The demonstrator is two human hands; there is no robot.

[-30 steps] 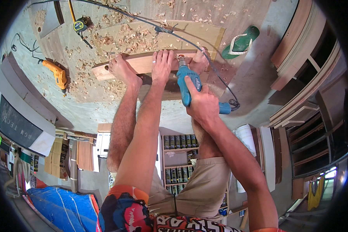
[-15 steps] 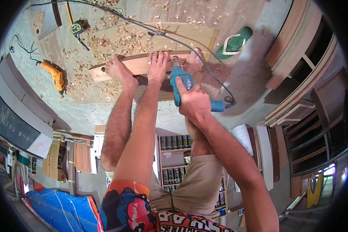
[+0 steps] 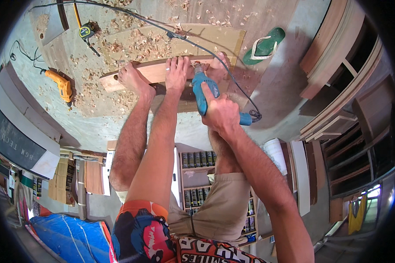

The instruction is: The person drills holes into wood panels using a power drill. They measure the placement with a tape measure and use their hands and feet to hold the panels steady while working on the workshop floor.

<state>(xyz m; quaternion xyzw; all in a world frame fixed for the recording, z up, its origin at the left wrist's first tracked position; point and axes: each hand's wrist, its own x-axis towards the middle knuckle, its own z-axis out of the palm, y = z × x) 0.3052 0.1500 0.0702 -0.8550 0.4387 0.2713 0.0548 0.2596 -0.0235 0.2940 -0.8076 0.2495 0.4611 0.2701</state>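
Note:
A curved wooden board (image 3: 156,75) stands on its edge across the floor sheet, with a round hole near its left end. My left hand (image 3: 176,78) grips the board near its middle, fingers laid over the top edge. Just right of it, my right hand (image 3: 221,113) is wrapped round the handle of a blue corded power drill (image 3: 202,93), index finger stretched along its body. The drill's chuck points at the board's right part; small shavings lie at its tip, and the bit itself is hidden. My bare feet (image 3: 134,81) press on the board, one near each end.
A black cord (image 3: 197,45) runs across the floor to the drill. An orange drill (image 3: 60,85) lies at left, a tape measure (image 3: 87,30) at upper left, a green flip-flop (image 3: 264,47) at right. Wood shavings (image 3: 138,42) are scattered around. Curved wooden pieces (image 3: 338,35) stand at far right.
The drill and my right hand have shifted very slightly, and the cord has moved a little left near the drill. My left hand keeps its hold on the board.

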